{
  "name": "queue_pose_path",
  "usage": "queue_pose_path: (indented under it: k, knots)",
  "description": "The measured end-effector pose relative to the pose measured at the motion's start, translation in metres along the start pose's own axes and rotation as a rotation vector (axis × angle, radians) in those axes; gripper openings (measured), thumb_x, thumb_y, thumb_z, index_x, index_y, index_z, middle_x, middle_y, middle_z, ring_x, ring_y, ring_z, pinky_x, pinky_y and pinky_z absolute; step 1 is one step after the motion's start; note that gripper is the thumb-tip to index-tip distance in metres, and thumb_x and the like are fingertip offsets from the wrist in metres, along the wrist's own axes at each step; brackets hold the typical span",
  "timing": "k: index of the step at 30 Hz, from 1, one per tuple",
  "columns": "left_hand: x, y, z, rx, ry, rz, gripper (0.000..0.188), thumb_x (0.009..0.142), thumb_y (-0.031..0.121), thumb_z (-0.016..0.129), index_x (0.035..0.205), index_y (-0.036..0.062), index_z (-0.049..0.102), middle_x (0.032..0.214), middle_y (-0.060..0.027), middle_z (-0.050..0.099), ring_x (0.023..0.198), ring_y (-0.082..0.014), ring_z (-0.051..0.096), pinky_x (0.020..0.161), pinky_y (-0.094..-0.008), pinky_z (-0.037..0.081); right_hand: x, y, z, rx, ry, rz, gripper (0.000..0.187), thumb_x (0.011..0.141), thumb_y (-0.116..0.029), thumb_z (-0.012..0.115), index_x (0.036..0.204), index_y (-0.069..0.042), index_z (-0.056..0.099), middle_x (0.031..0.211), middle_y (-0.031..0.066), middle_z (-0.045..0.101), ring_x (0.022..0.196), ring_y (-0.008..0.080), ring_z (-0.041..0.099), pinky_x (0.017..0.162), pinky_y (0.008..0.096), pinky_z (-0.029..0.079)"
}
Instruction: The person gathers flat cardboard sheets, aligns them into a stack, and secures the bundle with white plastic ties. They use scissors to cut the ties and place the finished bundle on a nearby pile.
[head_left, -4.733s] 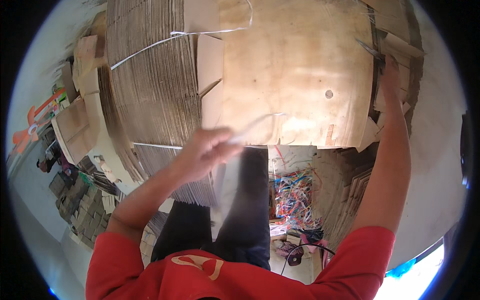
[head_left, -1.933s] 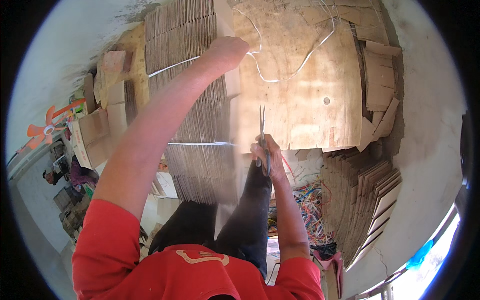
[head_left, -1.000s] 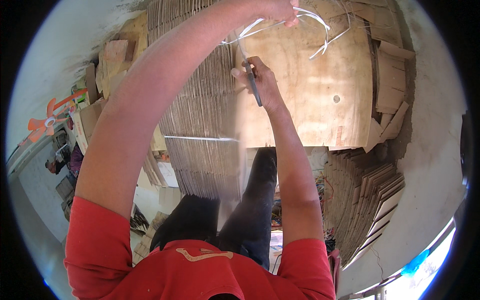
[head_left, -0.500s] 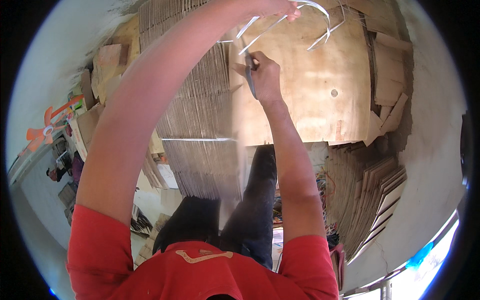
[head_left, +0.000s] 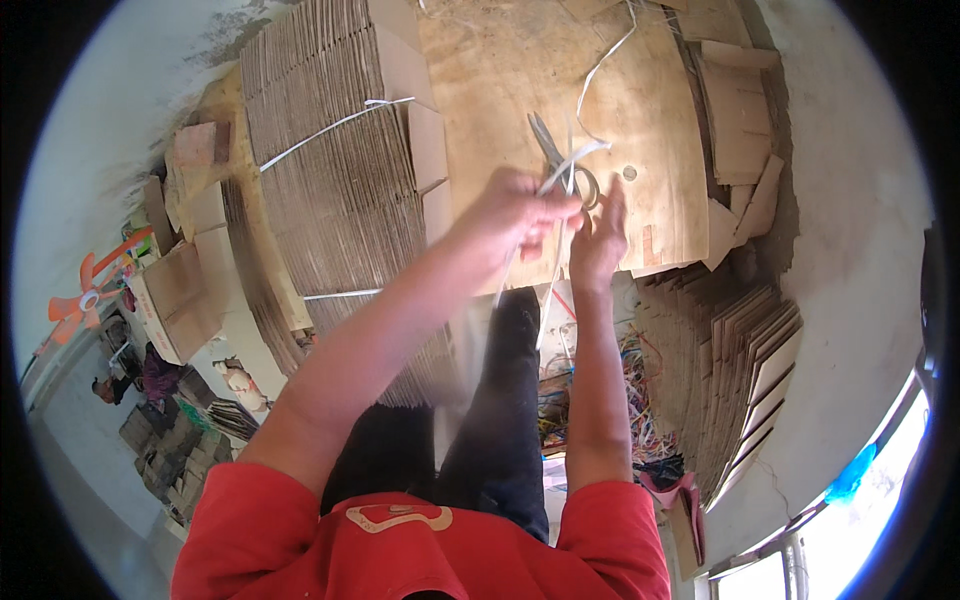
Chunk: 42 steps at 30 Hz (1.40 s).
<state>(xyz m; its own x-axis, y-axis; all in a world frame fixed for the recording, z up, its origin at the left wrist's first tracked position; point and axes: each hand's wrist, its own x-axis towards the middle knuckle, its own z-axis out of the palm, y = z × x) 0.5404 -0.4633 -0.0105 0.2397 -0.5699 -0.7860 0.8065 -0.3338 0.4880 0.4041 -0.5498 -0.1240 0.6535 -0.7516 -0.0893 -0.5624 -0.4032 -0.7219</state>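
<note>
Head view: limp, narrow white strap [head_left: 577, 157] in left hand [head_left: 515, 213].

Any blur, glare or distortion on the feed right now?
Head view: left hand smeared by motion, scissors crisper; head view: bright opening at lower right washed out to white; head view: fisheye bows the right edge of the wooden board, with black corners.

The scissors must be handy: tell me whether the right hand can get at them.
Likely yes: the right hand is close to the scissors, perhaps touching. A thin white strap crosses them but looks unlikely to block.
</note>
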Motion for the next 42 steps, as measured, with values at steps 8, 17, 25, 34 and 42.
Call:
queue_pose_path:
  k: [8,17,25,34,42]
  knots:
    - [-0.091,-0.046,0.007,0.252,-0.027,-0.250,0.017,0.078,0.011,0.066,0.073,-0.0043,0.061,0.048,0.0004,0.043,0.038,-0.0051,0.037,0.036,-0.0224,0.027,-0.076,-0.068,-0.077,0.193,-0.298,-0.683,0.061,0.070,-0.001,0.064,0.129,-0.003,0.049,0.113,0.0167,0.061,0.083,0.0256,0.064,0.065,0.0333,0.055]
    - [-0.190,-0.071,-0.031,-0.172,-0.273,0.255,0.080,0.078,0.060,0.063,0.118,-0.0085,0.053,0.089,-0.0166,0.065,0.076,-0.0179,0.065,0.069,-0.0297,0.053,-0.149,-0.107,-0.149,0.830,-0.416,-0.220,0.019,0.085,-0.012,0.059,0.096,0.003,0.063,0.066,0.0101,0.060,0.048,0.0169,0.055,0.042,0.0280,0.042]
    - [-0.274,-0.139,0.033,0.504,-0.102,0.467,0.047,0.085,0.023,0.068,0.118,-0.0082,0.055,0.105,-0.0198,0.063,0.089,-0.0261,0.064,0.088,-0.0410,0.049,-0.274,-0.132,-0.156,1.485,-0.850,0.508,0.032,0.097,-0.028,0.051,0.086,-0.001,0.062,0.059,0.0051,0.058,0.041,0.0076,0.047,0.036,0.0196,0.034]
    - [-0.355,-0.214,0.004,0.308,-0.126,0.498,0.028,0.093,0.020,0.057,0.087,-0.0069,0.061,0.072,-0.0183,0.065,0.059,-0.0161,0.058,0.061,-0.0307,0.051,-0.383,-0.127,-0.132,1.593,-0.958,0.270,0.022,0.094,-0.016,0.056,0.096,0.004,0.064,0.070,0.0086,0.063,0.046,0.0094,0.055,0.040,0.0201,0.041]
    - [-0.380,-0.292,-0.005,0.527,-0.502,-0.203,0.020,0.089,0.018,0.063,0.088,-0.0013,0.066,0.062,-0.0060,0.060,0.047,-0.0083,0.050,0.047,-0.0216,0.040,-0.404,0.048,-0.066,1.424,-0.347,0.745,0.012,0.086,-0.008,0.060,0.093,-0.001,0.067,0.078,0.0078,0.067,0.049,0.0106,0.057,0.042,0.0219,0.045]
